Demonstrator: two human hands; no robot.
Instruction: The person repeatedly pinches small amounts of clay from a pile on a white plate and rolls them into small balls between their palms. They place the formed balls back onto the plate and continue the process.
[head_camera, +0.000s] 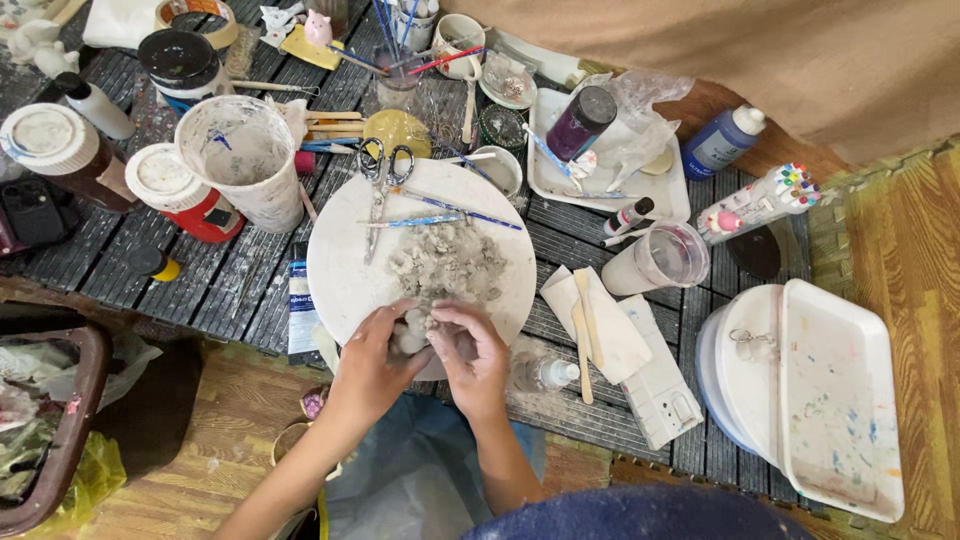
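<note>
Fingers of the left hand (372, 352) curl around a pale grey lump of clay (410, 335) from the left, while the right hand (470, 352) closes on the same lump from the right, thumb pressed over its top; both hands are clenched on it, just below the middle of the frame. The lump sits at the near edge of a round white board (345, 262), where a looser heap of torn grey clay pieces (448, 262) lies just above the hands. Kneading here seems to go best with even pressure from both sides, the lump turned a little between squeezes and kept over the board, so crumbs fall on it and not on the dark slatted bench (225, 285). Stray bits from the heap can be drawn in one at a time, judging by how dry and cracked they look. Scissors (380, 185) and two thin brushes (445, 212) rest on the far part of the board, apart from the clay, and are best left clear of the working hands. Further out, a paint-smeared white cup (245, 160) stands at upper left, wooden sticks (583, 335) lie on a paper to the right of the hands, and a white tray (840, 400) fills the lower right.
</note>
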